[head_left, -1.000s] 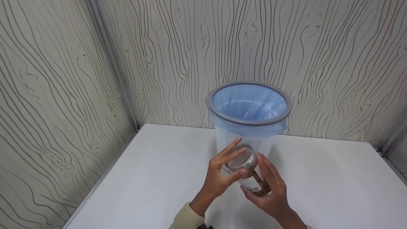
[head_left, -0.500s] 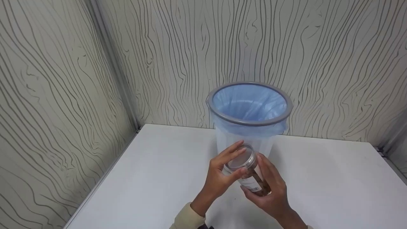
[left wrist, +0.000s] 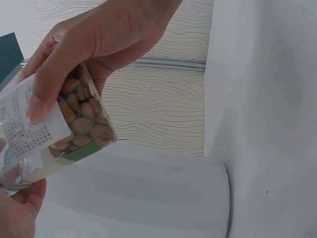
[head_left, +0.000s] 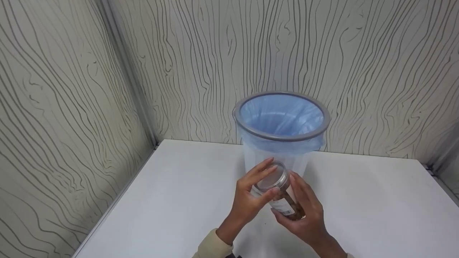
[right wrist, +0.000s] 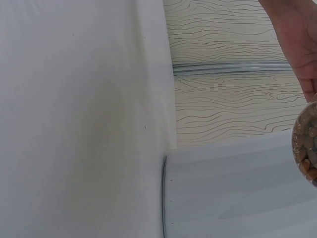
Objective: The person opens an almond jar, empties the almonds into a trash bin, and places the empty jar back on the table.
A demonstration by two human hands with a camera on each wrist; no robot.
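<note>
A clear jar of almonds [head_left: 282,206] with a white printed label is held tilted above the table, in front of the bin. My left hand [head_left: 247,197] holds its round clear lid [head_left: 269,180], thumb on the near side and fingers over the far side. My right hand [head_left: 309,216] grips the jar's body from the right. In the left wrist view, almonds [left wrist: 83,121] show through the wall and a thumb presses the label [left wrist: 27,119]. The jar's base [right wrist: 307,148] is partly cut off at the edge of the right wrist view.
A white bin [head_left: 276,159] with a grey rim [head_left: 283,138] and a blue liner [head_left: 281,118] stands on the white table [head_left: 179,200], just behind the hands. Wood-patterned panels [head_left: 200,64] enclose the back and left.
The upper fingers of my left hand have shifted slightly on the lid. Jar, right hand and bin stay practically where they were.
</note>
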